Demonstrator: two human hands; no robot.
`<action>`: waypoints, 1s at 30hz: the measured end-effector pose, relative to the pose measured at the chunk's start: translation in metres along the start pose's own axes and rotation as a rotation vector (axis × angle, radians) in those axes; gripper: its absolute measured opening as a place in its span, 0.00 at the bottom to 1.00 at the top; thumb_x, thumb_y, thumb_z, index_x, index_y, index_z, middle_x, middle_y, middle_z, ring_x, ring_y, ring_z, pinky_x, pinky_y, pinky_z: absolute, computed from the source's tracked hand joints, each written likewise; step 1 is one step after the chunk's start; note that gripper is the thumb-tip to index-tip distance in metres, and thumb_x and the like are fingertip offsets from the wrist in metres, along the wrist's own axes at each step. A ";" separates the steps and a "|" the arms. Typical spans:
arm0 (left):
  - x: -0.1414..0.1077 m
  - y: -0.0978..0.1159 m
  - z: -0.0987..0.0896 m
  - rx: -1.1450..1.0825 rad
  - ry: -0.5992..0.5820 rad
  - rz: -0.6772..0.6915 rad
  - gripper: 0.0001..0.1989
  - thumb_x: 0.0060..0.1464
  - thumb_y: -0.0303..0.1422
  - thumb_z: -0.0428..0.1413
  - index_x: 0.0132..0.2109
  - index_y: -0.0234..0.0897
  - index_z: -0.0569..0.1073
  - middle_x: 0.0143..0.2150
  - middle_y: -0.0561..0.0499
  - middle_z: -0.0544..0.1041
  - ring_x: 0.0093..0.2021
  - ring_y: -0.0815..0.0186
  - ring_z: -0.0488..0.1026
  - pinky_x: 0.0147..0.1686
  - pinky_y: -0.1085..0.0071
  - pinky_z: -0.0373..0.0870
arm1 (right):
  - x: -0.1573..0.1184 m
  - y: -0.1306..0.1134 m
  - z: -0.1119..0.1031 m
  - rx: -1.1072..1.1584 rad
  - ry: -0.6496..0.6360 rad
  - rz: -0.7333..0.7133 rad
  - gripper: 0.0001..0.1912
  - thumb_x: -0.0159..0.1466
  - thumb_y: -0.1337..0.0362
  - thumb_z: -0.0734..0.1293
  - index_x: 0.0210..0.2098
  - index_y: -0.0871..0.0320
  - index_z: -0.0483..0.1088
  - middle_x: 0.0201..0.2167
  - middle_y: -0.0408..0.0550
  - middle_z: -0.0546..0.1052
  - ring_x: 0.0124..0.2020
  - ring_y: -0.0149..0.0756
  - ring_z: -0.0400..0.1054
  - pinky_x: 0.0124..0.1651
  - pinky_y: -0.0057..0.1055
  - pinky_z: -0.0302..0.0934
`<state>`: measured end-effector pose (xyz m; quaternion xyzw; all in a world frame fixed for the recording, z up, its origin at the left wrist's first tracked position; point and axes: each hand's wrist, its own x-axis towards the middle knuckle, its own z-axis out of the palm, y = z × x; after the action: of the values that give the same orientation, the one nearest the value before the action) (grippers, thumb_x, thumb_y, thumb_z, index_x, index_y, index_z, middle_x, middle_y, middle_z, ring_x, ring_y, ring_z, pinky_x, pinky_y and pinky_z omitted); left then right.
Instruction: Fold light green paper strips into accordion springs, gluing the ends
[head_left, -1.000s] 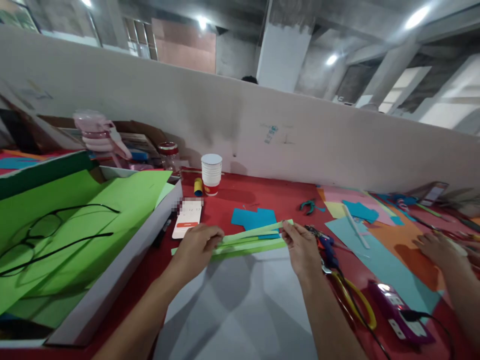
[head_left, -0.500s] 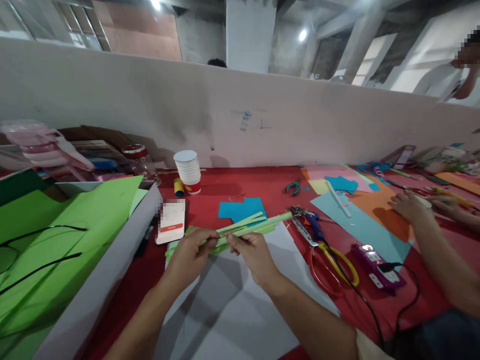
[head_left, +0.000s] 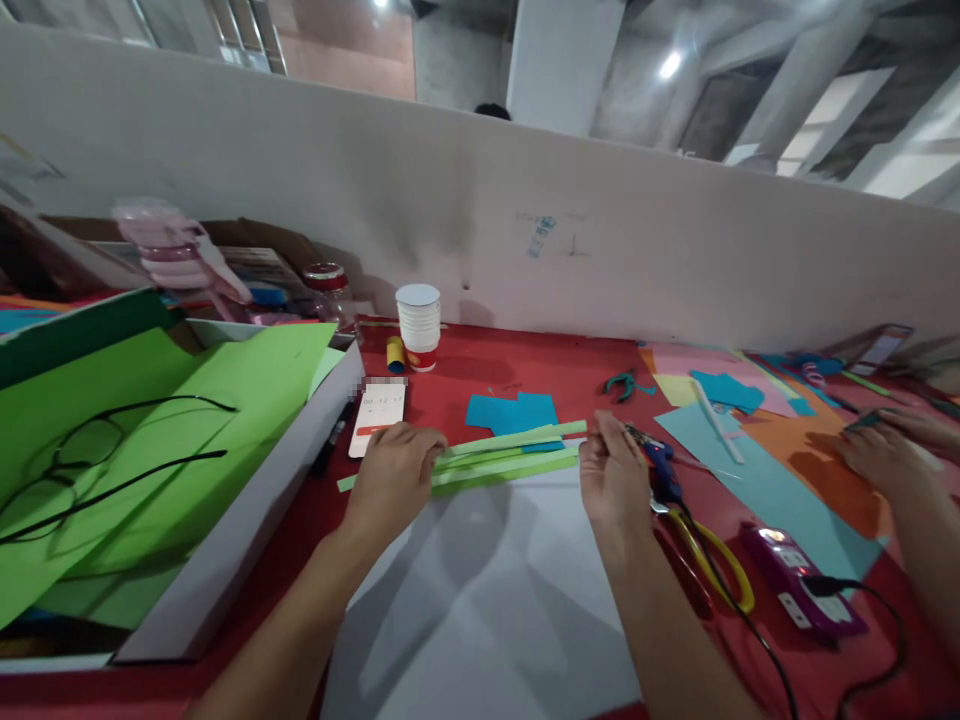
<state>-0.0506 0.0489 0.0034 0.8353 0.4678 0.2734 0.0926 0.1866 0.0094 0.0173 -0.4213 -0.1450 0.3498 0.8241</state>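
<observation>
My left hand (head_left: 397, 465) is closed with thumb and fingers pinched on a light green paper strip (head_left: 517, 438). Several more green strips (head_left: 510, 470) lie along the top edge of a white sheet (head_left: 480, 590), below the held one. At the right ends of the strips, my right hand (head_left: 616, 480) is closed, fingertips pressed together by the strip's end; its exact grip is partly hidden. Blue paper pieces (head_left: 514, 410) lie just behind the strips. Beside my right hand are a blue glue gun (head_left: 664, 470) and yellow-and-red handled pliers (head_left: 731, 570).
An open box (head_left: 247, 560) with green paper and eyeglasses (head_left: 135, 410) fills the left. A phone (head_left: 381, 410), stacked paper cups (head_left: 418, 325) and small green-handled pliers (head_left: 619, 386) stand or lie behind. Right: a purple power device (head_left: 799, 580) with a cable, coloured paper, a co-worker's hands (head_left: 885, 455).
My hands have moved apart, the right one to the strips' right end. The view has turned left. The co-worker's hands remain over the orange paper.
</observation>
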 end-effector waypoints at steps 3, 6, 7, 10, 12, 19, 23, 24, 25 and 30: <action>0.000 -0.002 0.000 0.015 0.046 -0.038 0.11 0.54 0.25 0.46 0.35 0.38 0.72 0.29 0.49 0.76 0.36 0.58 0.68 0.40 0.62 0.60 | -0.005 0.005 0.000 0.000 0.017 0.017 0.12 0.46 0.60 0.74 0.22 0.57 0.68 0.19 0.35 0.69 0.18 0.22 0.54 0.19 0.23 0.48; 0.000 0.003 0.002 -0.096 0.083 -0.043 0.10 0.54 0.25 0.46 0.34 0.39 0.72 0.31 0.49 0.76 0.36 0.61 0.68 0.38 0.65 0.62 | -0.025 0.022 0.002 -0.191 -0.075 0.144 0.14 0.49 0.56 0.73 0.22 0.57 0.67 0.16 0.35 0.65 0.16 0.22 0.52 0.18 0.24 0.44; -0.001 0.006 0.004 -0.137 0.080 -0.033 0.10 0.55 0.25 0.46 0.34 0.39 0.72 0.31 0.50 0.76 0.35 0.61 0.68 0.38 0.66 0.62 | -0.033 0.029 0.003 -0.299 -0.207 0.211 0.13 0.47 0.59 0.74 0.25 0.57 0.69 0.17 0.35 0.66 0.16 0.23 0.53 0.19 0.24 0.46; -0.004 0.016 0.009 -0.268 0.017 0.047 0.10 0.56 0.27 0.47 0.36 0.39 0.74 0.32 0.49 0.77 0.36 0.62 0.69 0.39 0.66 0.63 | -0.055 0.046 0.005 -0.475 -0.513 0.303 0.12 0.49 0.58 0.73 0.23 0.59 0.70 0.17 0.38 0.68 0.19 0.25 0.57 0.24 0.25 0.50; -0.004 0.020 0.012 -0.324 -0.041 0.071 0.09 0.56 0.28 0.49 0.36 0.39 0.74 0.33 0.50 0.77 0.37 0.63 0.70 0.40 0.67 0.64 | -0.062 0.050 0.005 -0.512 -0.538 0.275 0.16 0.53 0.55 0.70 0.18 0.60 0.68 0.14 0.39 0.65 0.20 0.26 0.55 0.25 0.27 0.50; 0.001 0.007 0.005 -0.277 -0.119 -0.044 0.07 0.51 0.28 0.52 0.33 0.40 0.76 0.32 0.50 0.78 0.36 0.62 0.71 0.39 0.67 0.64 | -0.042 0.038 0.004 -0.361 -0.303 0.275 0.13 0.47 0.56 0.74 0.21 0.60 0.72 0.18 0.41 0.69 0.20 0.26 0.56 0.24 0.27 0.51; 0.003 -0.004 -0.002 -0.209 -0.110 -0.048 0.09 0.52 0.27 0.51 0.33 0.40 0.76 0.33 0.51 0.79 0.36 0.61 0.71 0.40 0.65 0.63 | -0.026 0.027 0.003 -0.228 -0.208 0.193 0.12 0.44 0.60 0.76 0.21 0.59 0.71 0.18 0.38 0.69 0.20 0.24 0.57 0.23 0.25 0.52; 0.004 -0.005 -0.004 -0.193 -0.107 -0.046 0.09 0.52 0.27 0.50 0.33 0.40 0.76 0.33 0.51 0.79 0.36 0.61 0.71 0.40 0.65 0.63 | -0.022 0.024 0.003 -0.190 -0.177 0.163 0.12 0.43 0.62 0.76 0.21 0.58 0.71 0.19 0.38 0.69 0.20 0.23 0.58 0.23 0.24 0.53; 0.004 -0.006 -0.006 -0.178 -0.101 -0.047 0.09 0.52 0.27 0.50 0.32 0.40 0.76 0.32 0.51 0.78 0.36 0.61 0.70 0.40 0.65 0.62 | -0.018 0.020 0.003 -0.154 -0.144 0.127 0.12 0.43 0.62 0.77 0.22 0.58 0.71 0.20 0.38 0.70 0.21 0.23 0.59 0.23 0.23 0.54; 0.005 -0.007 -0.013 -0.162 -0.070 -0.086 0.09 0.51 0.27 0.50 0.32 0.40 0.75 0.32 0.50 0.78 0.36 0.62 0.71 0.37 0.68 0.64 | 0.000 0.002 -0.001 -0.017 -0.049 -0.013 0.13 0.41 0.66 0.77 0.22 0.57 0.70 0.21 0.36 0.70 0.19 0.21 0.57 0.20 0.22 0.53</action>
<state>-0.0608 0.0552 0.0135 0.8132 0.4761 0.2769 0.1880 0.1861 0.0096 0.0147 -0.4185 -0.1709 0.3533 0.8190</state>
